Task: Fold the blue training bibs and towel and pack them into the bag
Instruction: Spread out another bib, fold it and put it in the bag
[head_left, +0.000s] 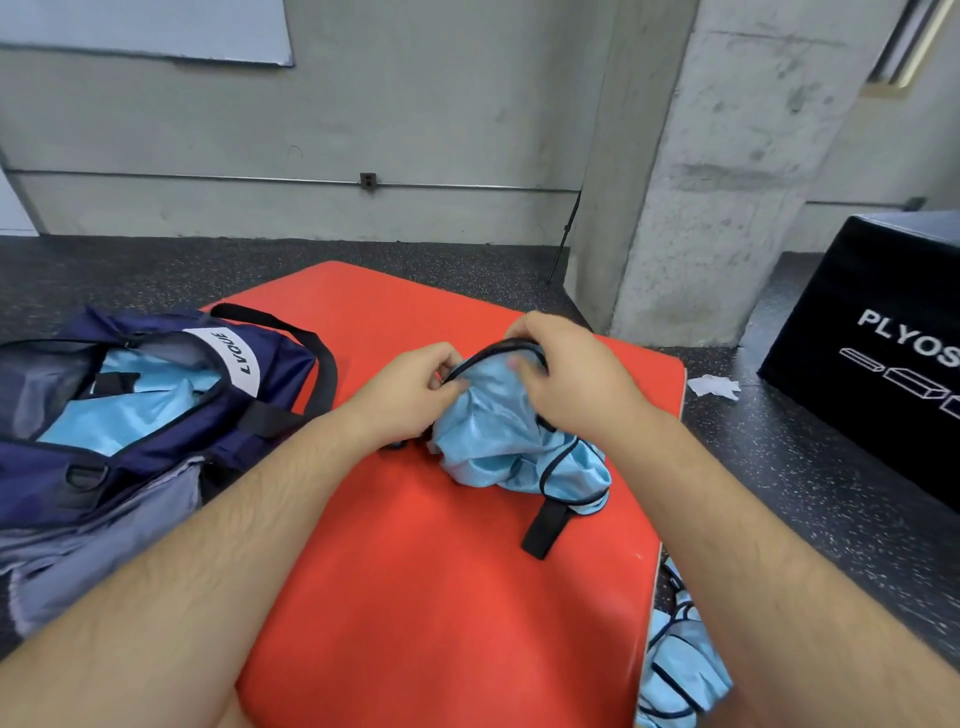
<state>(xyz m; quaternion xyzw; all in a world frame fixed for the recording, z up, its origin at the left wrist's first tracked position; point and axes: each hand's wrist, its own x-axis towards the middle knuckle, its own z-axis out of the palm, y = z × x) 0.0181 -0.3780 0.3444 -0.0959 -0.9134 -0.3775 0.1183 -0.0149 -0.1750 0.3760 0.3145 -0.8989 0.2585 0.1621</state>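
Black box (883, 291) partly beyond the right edge; floor bibs (680, 670) partly beyond the bottom

Soft, even indoor light, moderately bright, apparently from overhead; only a faint shadow lies under the bib (519, 447) on the mat (441, 597). Wide-angle distortion bows the wall pipe (208, 177) and tilts the pillar (727, 182); the right hand (566, 374) is slightly motion-blurred
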